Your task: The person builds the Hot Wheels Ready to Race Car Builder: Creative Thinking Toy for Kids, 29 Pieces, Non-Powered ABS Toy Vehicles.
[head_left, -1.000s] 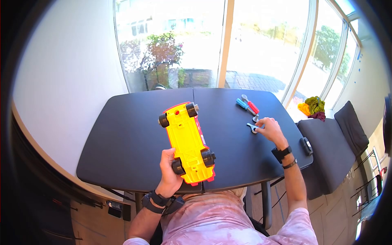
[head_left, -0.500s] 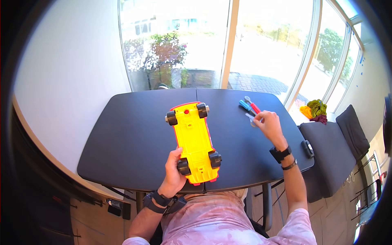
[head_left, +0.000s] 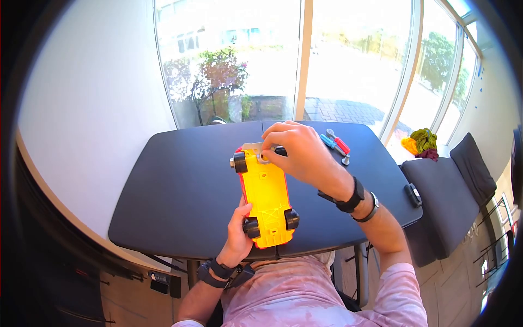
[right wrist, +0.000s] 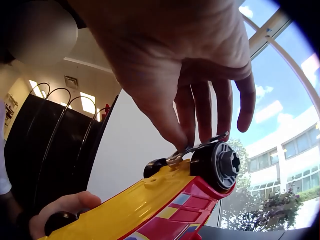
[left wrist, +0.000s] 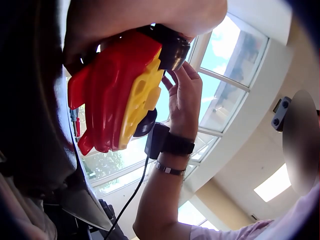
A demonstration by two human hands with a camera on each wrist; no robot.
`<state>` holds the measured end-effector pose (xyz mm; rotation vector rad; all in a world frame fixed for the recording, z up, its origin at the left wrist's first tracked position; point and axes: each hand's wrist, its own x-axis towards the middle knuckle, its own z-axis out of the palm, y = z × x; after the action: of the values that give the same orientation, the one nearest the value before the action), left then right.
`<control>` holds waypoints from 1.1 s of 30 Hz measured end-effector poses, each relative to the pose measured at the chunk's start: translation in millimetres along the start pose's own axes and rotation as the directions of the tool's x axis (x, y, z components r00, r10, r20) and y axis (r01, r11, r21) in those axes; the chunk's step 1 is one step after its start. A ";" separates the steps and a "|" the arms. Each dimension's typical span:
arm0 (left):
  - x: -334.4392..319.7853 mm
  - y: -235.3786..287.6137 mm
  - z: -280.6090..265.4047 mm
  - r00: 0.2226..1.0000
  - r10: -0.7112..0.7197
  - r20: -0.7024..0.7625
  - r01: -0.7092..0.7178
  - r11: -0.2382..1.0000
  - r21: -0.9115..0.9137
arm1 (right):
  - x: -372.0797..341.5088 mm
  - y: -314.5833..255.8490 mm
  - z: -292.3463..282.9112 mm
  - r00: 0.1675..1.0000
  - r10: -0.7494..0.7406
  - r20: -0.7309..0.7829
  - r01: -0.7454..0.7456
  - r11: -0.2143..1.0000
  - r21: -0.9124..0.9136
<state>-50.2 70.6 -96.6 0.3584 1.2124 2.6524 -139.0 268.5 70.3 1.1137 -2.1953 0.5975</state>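
A red and yellow toy car (head_left: pixel 267 191) is held above the table with its yellow underside facing up. My left hand (head_left: pixel 237 235) grips its near end by the side, thumb on the underside beside a black wheel (head_left: pixel 251 227). At the car's far end, my right hand (head_left: pixel 305 150) pinches a small grey wrench (right wrist: pixel 176 159) between thumb and fingers. The wrench lies across the underside between the two far wheels, its ring end over the yellow plastic. In the right wrist view, the wrench's other end reaches over the top of a far wheel (right wrist: pixel 217 165).
On the black table (head_left: pixel 163 185), a blue-handled screwdriver (head_left: pixel 330 143) and a red-handled tool (head_left: pixel 341 144) lie at the far right, beside a small grey bolt (head_left: pixel 345 159). A black device (head_left: pixel 412 195) sits at the right edge. A dark chair (head_left: pixel 436 201) stands beyond.
My right hand has picked up the grey wrench from the table and brought it left to the car's far end. My left hand still holds the car, now slightly further right in view.
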 end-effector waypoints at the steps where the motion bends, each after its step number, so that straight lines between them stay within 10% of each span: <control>1: -0.4 0.4 0.1 1.000 -0.007 -0.008 0.007 1.000 0.000 | 1.8 0.3 0.8 1.000 0.019 0.012 -0.019 1.000 0.019; 21: 3.8 -2.7 -6.3 0.997 -0.042 0.068 0.046 0.997 -0.056 | 8.0 22.5 -27.5 0.974 0.203 -0.104 -0.176 0.959 0.224; 33: 2.6 -10.0 -12.3 0.999 -0.021 -0.043 0.018 0.998 -0.057 | -111.8 205.2 -34.6 0.902 0.406 0.143 -0.303 0.834 -0.461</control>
<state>-55.6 69.1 -111.7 0.2802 1.1447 2.6846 -246.0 464.7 -6.1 0.5625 -2.6006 0.1064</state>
